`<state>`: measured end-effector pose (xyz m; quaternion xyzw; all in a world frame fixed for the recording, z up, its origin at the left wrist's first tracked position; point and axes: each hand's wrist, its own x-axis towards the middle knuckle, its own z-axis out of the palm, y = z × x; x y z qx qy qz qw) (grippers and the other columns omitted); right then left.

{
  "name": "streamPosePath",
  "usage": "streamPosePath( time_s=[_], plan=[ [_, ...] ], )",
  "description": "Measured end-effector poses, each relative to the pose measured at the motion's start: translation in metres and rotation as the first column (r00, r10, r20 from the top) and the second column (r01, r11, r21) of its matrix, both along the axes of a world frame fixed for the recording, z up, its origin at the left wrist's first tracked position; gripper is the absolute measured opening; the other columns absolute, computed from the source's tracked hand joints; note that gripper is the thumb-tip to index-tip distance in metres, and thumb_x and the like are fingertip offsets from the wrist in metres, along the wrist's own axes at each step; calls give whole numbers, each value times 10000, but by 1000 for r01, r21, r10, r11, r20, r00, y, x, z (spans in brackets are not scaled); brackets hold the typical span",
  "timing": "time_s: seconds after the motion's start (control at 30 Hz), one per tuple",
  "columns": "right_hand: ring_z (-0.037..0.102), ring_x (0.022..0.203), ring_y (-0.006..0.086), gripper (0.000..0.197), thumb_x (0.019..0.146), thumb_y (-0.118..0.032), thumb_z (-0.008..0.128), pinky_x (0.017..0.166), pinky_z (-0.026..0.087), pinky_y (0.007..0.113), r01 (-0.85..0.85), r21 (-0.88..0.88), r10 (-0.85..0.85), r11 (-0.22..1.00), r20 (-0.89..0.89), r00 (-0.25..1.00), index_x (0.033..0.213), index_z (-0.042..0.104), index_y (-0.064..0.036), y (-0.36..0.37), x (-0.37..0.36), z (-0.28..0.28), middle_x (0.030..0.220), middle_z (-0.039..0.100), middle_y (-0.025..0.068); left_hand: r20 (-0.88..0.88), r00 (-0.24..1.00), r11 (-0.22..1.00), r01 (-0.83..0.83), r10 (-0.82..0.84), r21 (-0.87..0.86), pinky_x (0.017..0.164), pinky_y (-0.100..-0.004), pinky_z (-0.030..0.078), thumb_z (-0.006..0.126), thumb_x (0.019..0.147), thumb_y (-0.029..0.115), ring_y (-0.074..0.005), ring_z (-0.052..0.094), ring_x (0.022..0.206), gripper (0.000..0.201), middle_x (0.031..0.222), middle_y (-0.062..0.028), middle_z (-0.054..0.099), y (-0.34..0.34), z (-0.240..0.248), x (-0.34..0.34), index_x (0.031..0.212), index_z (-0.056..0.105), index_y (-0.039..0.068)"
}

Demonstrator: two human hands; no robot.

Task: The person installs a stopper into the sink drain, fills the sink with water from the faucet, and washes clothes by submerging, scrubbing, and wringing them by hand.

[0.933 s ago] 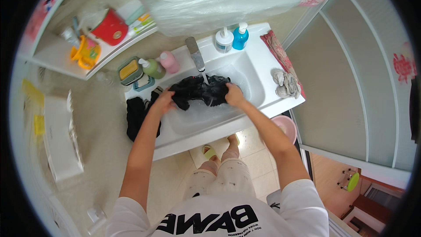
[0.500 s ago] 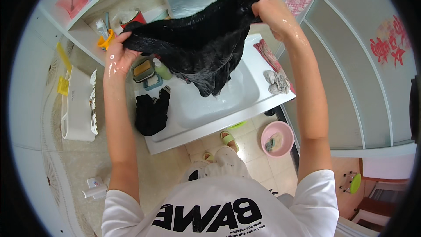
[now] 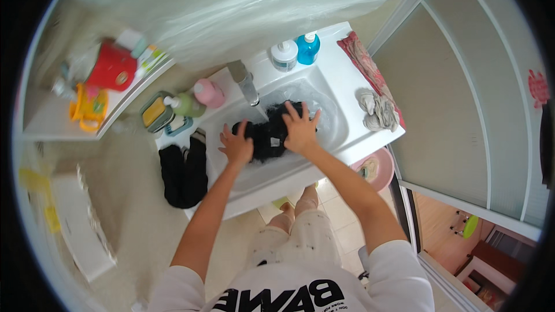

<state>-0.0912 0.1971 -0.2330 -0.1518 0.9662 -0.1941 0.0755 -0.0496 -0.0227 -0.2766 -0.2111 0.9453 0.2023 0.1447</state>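
Observation:
A wet black garment (image 3: 263, 145) lies bunched in the white sink (image 3: 330, 104), a small pale label showing on it. My left hand (image 3: 237, 145) is open at its left end, fingers spread, touching the cloth. On its right end rests my right hand (image 3: 302, 130), also open with fingers apart. Water runs from the metal faucet (image 3: 245, 84) onto or just behind the garment, and water stands in the basin around it. What kind of garment it is cannot be made out.
Folded black socks (image 3: 184, 173) lie on the sink's left edge, near a soap dish (image 3: 157, 114), green pump bottle (image 3: 185, 105) and pink bottle (image 3: 209, 93). White (image 3: 284, 56) and blue (image 3: 309, 49) bottles stand behind. Grey-white cloth (image 3: 378, 110) lies right; a pink basin (image 3: 381, 170) sits below.
Both hands have come down from holding the black garment stretched above the sink. It now lies in the basin and my fingers have spread open. Running water now shows.

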Motion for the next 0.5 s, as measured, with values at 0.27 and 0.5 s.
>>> streamPosePath(
  time_s=[0.27,0.5],
  plan=[
    [72,1444,476,448,679,-179,695,1065,19,769,-5,-228,-3,974,-34,999,1126,674,-176,-28,-38,-138,1584,214,84,-60,992,965,94,-112,-243,997,-774,197,741,769,407,-576,136,1366,591,1541,-213,170,53,-97,-25,1310,562,248],
    [122,1435,470,500,779,-206,699,1172,134,569,88,-171,-64,981,140,988,1258,568,-152,-43,-58,-176,1550,247,189,84,902,905,-425,424,-6,882,-518,431,523,926,497,-380,578,1044,510,1154,-199,599,59,-98,-80,1146,619,47]
  ],
)
